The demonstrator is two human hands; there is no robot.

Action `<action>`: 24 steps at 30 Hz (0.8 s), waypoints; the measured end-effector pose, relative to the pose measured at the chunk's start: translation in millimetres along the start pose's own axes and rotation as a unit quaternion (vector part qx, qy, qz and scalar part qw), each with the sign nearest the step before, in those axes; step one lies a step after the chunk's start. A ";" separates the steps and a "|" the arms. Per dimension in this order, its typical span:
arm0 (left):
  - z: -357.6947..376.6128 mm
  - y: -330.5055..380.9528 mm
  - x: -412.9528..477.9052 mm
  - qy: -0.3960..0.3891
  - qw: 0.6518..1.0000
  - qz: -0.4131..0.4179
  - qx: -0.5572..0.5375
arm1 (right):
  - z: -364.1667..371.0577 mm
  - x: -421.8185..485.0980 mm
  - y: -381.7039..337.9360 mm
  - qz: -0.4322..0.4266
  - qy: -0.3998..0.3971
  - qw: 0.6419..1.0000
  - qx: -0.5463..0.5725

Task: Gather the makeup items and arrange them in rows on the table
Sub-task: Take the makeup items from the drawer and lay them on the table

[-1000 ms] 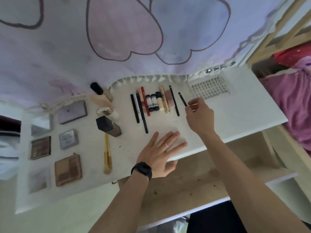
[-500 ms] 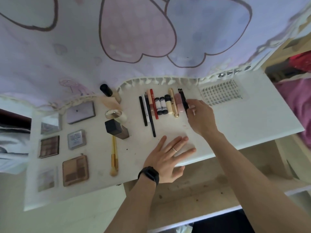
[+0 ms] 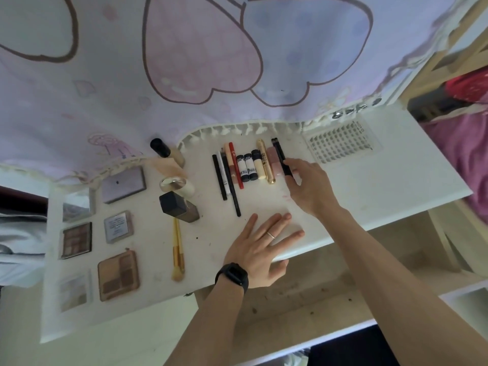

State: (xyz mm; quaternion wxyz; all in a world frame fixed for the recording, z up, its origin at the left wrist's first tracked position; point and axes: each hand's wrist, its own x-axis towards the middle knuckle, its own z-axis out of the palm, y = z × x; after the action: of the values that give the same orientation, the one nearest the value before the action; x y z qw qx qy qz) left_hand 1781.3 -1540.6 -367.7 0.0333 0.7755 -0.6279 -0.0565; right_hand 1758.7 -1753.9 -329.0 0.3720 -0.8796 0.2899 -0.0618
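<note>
A home bedroom: a cartoon-print bed curtain (image 3: 184,75) hangs behind a white table (image 3: 396,180) beside a wooden bunk frame (image 3: 433,62)

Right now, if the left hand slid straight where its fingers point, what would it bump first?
Probably the right hand, just beyond those fingertips, though depth is unclear.
</note>
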 end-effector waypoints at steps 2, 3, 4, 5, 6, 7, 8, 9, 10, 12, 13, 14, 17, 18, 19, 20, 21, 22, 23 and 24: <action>-0.9 0.8 -0.1 0.005 1.000 -0.002 -0.005 | -8.9 -5.2 -5.8 0.022 0.008 0.999 0.048; -1.1 0.9 0.2 0.005 1.000 -0.002 -0.008 | -14.5 -11.1 -8.4 0.043 0.025 0.995 0.090; -1.1 0.8 0.2 0.003 1.000 0.000 -0.011 | -20.1 -20.2 -9.6 0.068 0.050 0.988 0.132; -1.2 0.5 0.3 -0.002 1.000 0.003 -0.012 | -26.0 -32.6 -9.7 0.095 0.079 0.978 0.167; -1.5 -0.1 0.6 -0.008 1.000 0.006 -0.009 | -31.6 -48.5 -8.6 0.121 0.110 0.967 0.198; -2.1 -0.9 1.6 -0.016 1.000 0.008 -0.005 | -37.1 -67.5 -6.5 0.146 0.144 0.953 0.223; -2.9 -1.2 2.3 -0.024 1.000 0.009 -0.001 | -41.6 -89.6 -3.6 0.171 0.176 0.938 0.243; -3.7 -0.9 1.9 -0.031 0.999 0.009 0.001 | -45.3 -113.5 -0.5 0.196 0.207 0.924 0.256; -4.7 -0.7 1.3 -0.034 0.999 0.009 0.002 | -47.2 -137.7 3.2 0.219 0.236 0.909 0.264; -6.5 0.0 0.3 -0.040 0.999 0.008 -0.001 | -43.5 -185.3 11.7 0.269 0.291 0.876 0.275; -6.8 0.1 -0.1 -0.042 0.999 0.006 -0.002 | -38.0 -206.8 15.8 0.293 0.317 0.859 0.275; -6.8 0.4 -0.7 -0.043 0.999 0.005 -0.002 | -30.5 -226.3 19.3 0.320 0.339 0.842 0.273; -7.4 -0.2 -0.4 -0.049 0.999 0.007 0.006 | -1.1 -268.5 27.5 0.405 0.380 0.782 0.283; -7.4 -0.9 -0.6 -0.050 0.999 0.009 0.007 | 10.8 -277.3 30.5 0.423 0.386 0.765 0.294; -7.7 -1.6 -1.0 -0.050 0.999 0.011 0.007 | 23.1 -283.6 33.5 0.438 0.388 0.750 0.310; -8.2 -1.8 -1.2 -0.051 0.999 0.013 0.007 | 36.2 -287.0 37.1 0.453 0.386 0.731 0.334; -9.1 -1.6 -1.3 -0.050 0.999 0.015 0.005 | 48.8 -288.3 40.8 0.473 0.376 0.706 0.370; -10.3 -1.3 -1.5 -0.047 0.999 0.015 0.002 | 60.8 -287.5 44.4 0.497 0.359 0.674 0.412; -11.4 -0.8 -1.4 -0.043 0.999 0.018 0.001 | 70.8 -285.2 46.4 0.521 0.337 0.639 0.454; -12.1 -0.4 -1.2 -0.040 0.999 0.021 0.003 | 79.4 -281.8 48.1 0.536 0.314 0.610 0.492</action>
State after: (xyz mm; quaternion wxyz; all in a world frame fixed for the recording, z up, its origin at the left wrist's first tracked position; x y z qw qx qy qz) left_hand 1783.0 -1539.6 -355.7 0.0073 0.7590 -0.6454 -0.0853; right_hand 1529.8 -1574.8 -388.9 0.6017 -0.1789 0.7348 -0.2571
